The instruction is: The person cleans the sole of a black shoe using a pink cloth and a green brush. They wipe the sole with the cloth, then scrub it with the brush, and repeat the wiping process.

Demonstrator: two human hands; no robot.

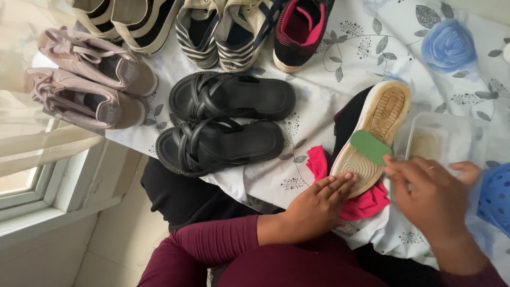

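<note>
The right hand (433, 196) grips a green scrubbing pad (370, 146) against an upturned shoe sole (380, 125). The left hand (319, 204), fingers flat and open, steadies the sole's near edge. Black sandals (226, 125) lie left.

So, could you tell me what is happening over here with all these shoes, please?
A person sits at a flower-print cloth covered with shoes. The left hand steadies an upturned black sneaker, sole up, on a pink rag. The right hand presses a green sponge against the sole. Black sandals and pink sneakers lie alongside; a clear tub sits behind.
</note>
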